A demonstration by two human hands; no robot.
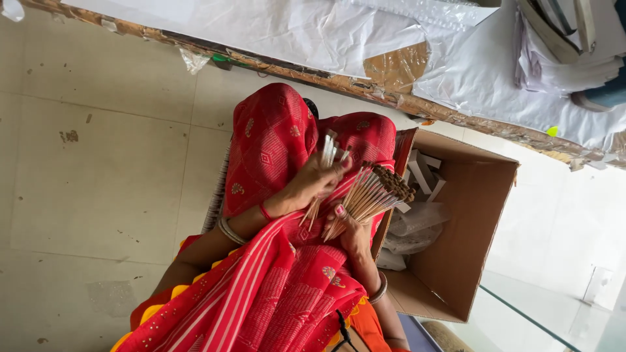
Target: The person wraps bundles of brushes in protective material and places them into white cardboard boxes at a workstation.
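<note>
A bundle of sticks [373, 193], thin pale stems with dark brown coated ends, lies fanned across the person's lap, the dark ends pointing toward the box [469, 215] on the right. The right hand [349, 228] holds this bundle from below, its grip pressed together around the bare stems, thumb on top with a painted nail showing. The bundle's tips reach just over the near edge of the box.

The left hand [312, 182] sits just beside the bundle, to the left and a little above it. Its grip is pinching a few sticks [323, 179] that run through the fingers, pale ends poking up past the fingertips and bare stems sticking out below the palm. A red thread circles that wrist, and bangles [229, 229] sit further up the forearm. Another bangle [379, 289] rings the right wrist.

Both hands rest over red patterned cloth [274, 143] that covers the lap and knees, with a striped red fold running down toward the bottom of the view and a yellow scalloped hem at the lower left.

The box is open brown cardboard, touching the person's right side. Inside lie white packets and crumpled clear plastic [417, 228].

Beyond the knees runs a low counter [365, 85] with a worn brown edge, covered in white sheet. The floor [98, 163] is pale tile, marked with a few dark spots.
</note>
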